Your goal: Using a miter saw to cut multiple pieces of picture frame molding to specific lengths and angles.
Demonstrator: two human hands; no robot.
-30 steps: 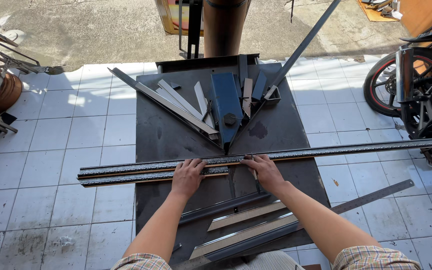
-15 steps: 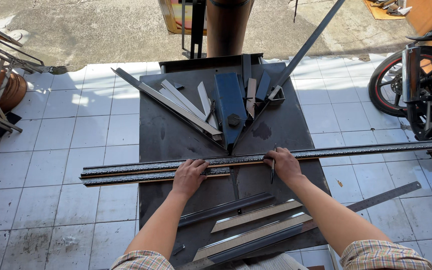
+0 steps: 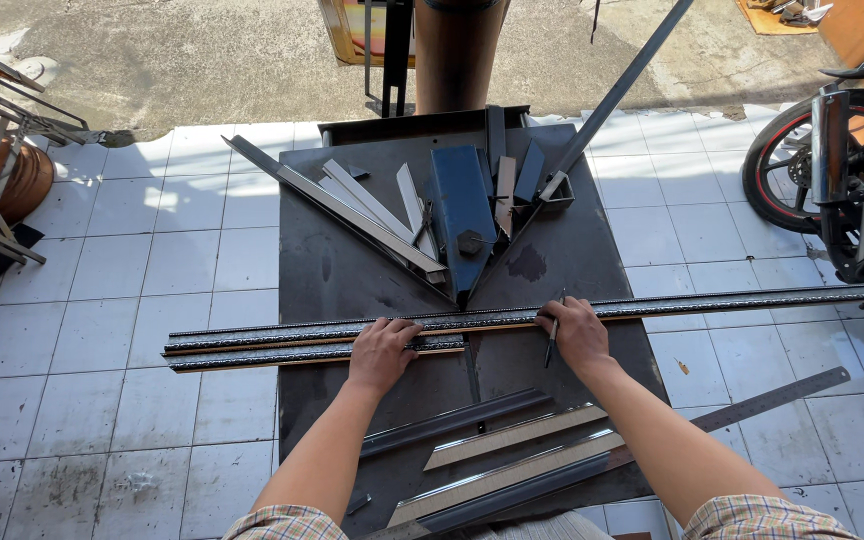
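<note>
At the bottom of the frame your two checked sleeves enter, and between your forearms several flat metal offcuts (image 3: 512, 470) lie on the dark steel table (image 3: 342, 270), with a steel ruler (image 3: 772, 398) jutting off its lower right edge. Just above them, across the middle of the frame, your left hand (image 3: 382, 352) presses down flat, fingers spread and loosely curled, on the shorter moulded strip (image 3: 252, 356), gripping nothing. To its right your right hand (image 3: 574, 335) rests on the long moulded strip (image 3: 712, 303), which runs from left of centre out past the right edge; the fingers pinch a thin dark pen-like tool (image 3: 555, 335), its tip pointing down the frame. The two strips lie side by side, touching. Farther up, a blue steel block (image 3: 462, 205) sits among angled bars and scraps fanned out on the table. In the upper right stands a motorcycle wheel (image 3: 802, 160) on the white tiles.
</note>
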